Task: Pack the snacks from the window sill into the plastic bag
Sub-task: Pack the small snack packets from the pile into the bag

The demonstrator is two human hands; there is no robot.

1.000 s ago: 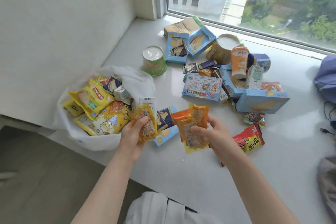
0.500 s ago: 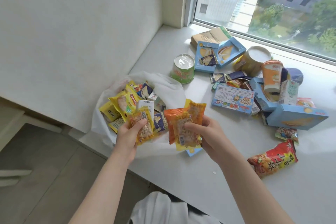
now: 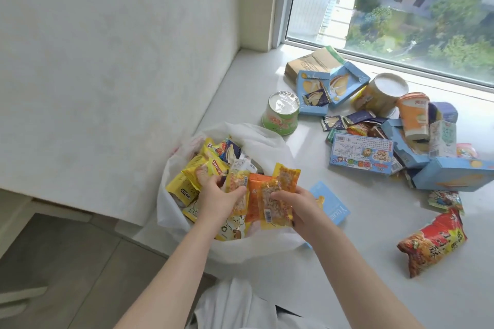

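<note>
Head view: a person stands at the near edge of the window sill (image 3: pixel 347 280), both hands over the plastic bag (image 3: pixel 263 141).
Bag: white, mouth open, at the sill's near left corner, sagging over the near edge.
Done: several snacks already lie in the bag, mostly yellow packets (image 3: pixel 187 189), with a few blue-wrapped ones behind them.
Left hand (image 3: pixel 216 201): fingers curled round a yellow nut packet (image 3: pixel 238 189), held low in the bag's mouth.
Right hand (image 3: pixel 302 208): pinching a small fan of orange and yellow packets (image 3: pixel 270 195), held just above the bag's near right rim.
Left to pack: a flat blue box (image 3: pixel 332 204) just beside the bag; a green cup (image 3: pixel 280 115) past the bag's far rim; a heap of blue boxes (image 3: pixel 451 176), cups and small wrappers towards the sill's far right, by the window; a red bag (image 3: pixel 433 243) near the near edge on the right.
Progress: about halfway, judging by bag against heap; the packets in hand seem next to drop.
Change: a second ago both hands held the same packets over bare sill, right of the bag; they have since moved left over its mouth, the left hand sinking lowest. The flat blue box, half hidden then, now shows by the right wrist.
</note>
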